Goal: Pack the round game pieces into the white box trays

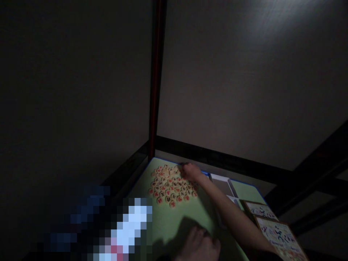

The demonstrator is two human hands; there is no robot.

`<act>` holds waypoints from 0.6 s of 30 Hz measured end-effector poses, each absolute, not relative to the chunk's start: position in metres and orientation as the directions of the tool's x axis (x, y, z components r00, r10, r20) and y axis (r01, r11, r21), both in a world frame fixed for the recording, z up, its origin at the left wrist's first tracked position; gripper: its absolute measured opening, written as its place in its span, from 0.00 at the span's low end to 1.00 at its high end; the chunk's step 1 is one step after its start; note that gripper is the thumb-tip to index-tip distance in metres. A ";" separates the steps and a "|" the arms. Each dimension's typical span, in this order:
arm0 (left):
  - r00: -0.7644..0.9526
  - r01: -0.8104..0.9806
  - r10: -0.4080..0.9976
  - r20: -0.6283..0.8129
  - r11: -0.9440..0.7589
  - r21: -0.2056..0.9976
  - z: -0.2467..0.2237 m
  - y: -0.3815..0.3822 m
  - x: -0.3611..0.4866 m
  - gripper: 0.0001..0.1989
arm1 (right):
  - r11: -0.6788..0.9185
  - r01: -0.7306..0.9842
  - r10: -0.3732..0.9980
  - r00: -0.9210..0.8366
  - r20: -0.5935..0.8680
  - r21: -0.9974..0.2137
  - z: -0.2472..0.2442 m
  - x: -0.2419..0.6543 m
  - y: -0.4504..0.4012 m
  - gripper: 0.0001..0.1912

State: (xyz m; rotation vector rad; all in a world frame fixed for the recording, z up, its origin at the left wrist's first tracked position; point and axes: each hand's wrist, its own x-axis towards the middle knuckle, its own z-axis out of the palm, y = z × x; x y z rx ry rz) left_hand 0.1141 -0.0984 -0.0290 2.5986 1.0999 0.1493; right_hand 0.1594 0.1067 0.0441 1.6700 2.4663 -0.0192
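Note:
Many round, pale xiangqi pieces point(172, 188), marked with red or black characters, lie in a loose cluster on a green table point(171, 221). My right hand point(191, 171) reaches across to the cluster's far right edge. Its fingers are curled down at the pieces; whatever they pinch is hidden. Near the bottom of the view, my left hand point(199, 244) is closed low over the near side of the table, apart from the cluster. I cannot make out whether anything is in it.
An open, shallow white-rimmed box point(233, 189) stands right of the pieces, partly behind my right forearm. Two lettered box covers point(261, 210) point(280, 233) lie at the right. Dark walls point(223, 90) meet behind the table. The lower left is pixelated.

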 end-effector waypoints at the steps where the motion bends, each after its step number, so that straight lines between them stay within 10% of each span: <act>1: 0.684 0.690 0.730 -0.019 -0.637 0.344 -0.021 -0.100 0.112 0.13 | 0.375 0.924 0.921 -0.363 -0.142 0.077 0.042 0.159 0.107 0.15; 10: 0.321 0.912 0.945 0.066 -0.327 0.249 0.074 -0.028 0.030 0.14 | 0.435 0.899 0.892 -0.437 -0.115 -0.046 0.032 0.166 0.116 0.14; 18: 0.139 0.981 0.990 -0.024 -0.135 0.137 0.040 0.060 -0.057 0.14 | 0.460 0.859 0.870 -0.487 -0.080 -0.225 0.025 0.185 0.135 0.13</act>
